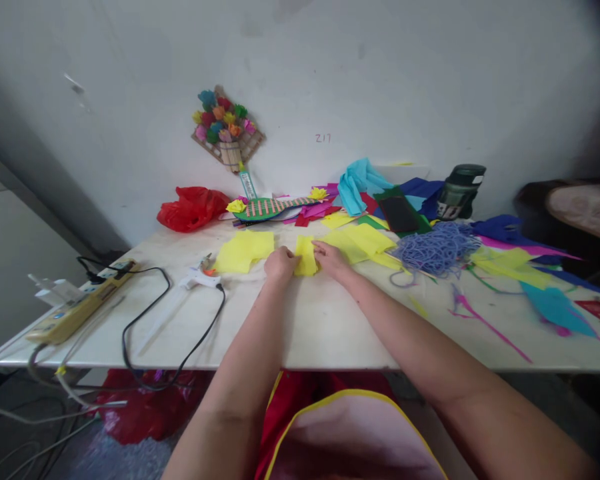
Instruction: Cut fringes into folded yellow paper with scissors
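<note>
Both hands pinch a small yellow paper piece at the middle of the table.

The left hand grips the left edge of the yellow paper piece, the right hand its right edge, fingers closed on it, paper resting on the white table. At ten o'clock of it lies a yellow sheet; at nine o'clock a glue gun; at three o'clock a tangle of blue yarn; at two o'clock more yellow sheets.
</note>
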`<state>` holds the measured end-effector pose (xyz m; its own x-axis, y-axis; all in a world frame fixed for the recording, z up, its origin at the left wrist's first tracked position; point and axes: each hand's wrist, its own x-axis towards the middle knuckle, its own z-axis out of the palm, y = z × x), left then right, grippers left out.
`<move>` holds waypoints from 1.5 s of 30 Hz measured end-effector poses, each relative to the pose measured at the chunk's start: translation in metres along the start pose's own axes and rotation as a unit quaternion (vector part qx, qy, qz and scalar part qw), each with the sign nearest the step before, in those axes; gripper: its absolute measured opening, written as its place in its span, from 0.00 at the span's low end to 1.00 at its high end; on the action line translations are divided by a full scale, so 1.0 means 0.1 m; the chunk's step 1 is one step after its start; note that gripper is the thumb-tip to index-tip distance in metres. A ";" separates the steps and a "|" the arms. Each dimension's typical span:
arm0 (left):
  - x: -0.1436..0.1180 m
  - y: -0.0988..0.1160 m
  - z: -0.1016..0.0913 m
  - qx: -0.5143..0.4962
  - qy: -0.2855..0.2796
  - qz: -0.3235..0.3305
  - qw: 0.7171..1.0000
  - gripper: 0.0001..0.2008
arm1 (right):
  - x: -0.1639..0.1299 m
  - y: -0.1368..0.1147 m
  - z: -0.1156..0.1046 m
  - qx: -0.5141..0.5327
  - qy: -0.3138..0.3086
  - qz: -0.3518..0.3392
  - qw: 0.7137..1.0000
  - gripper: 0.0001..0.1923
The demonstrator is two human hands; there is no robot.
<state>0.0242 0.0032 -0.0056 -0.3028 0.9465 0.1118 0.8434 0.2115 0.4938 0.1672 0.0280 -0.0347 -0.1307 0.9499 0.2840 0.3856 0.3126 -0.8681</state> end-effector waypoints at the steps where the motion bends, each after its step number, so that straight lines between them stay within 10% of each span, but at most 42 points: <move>1: -0.01 0.00 -0.01 0.004 0.011 -0.006 1.000 0.10 | 0.01 0.01 0.00 0.022 -0.005 0.014 1.000 0.24; 45: -0.03 0.00 0.02 0.087 0.001 0.021 0.996 0.10 | -0.07 -0.11 -0.05 0.099 -0.048 0.025 0.994 0.24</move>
<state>0.0266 0.0008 -0.0077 -0.2658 0.9552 0.1305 0.9196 0.2106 0.3316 0.1682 0.0182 -0.0256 -0.2065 0.9564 0.2067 0.2071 0.2492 -0.9460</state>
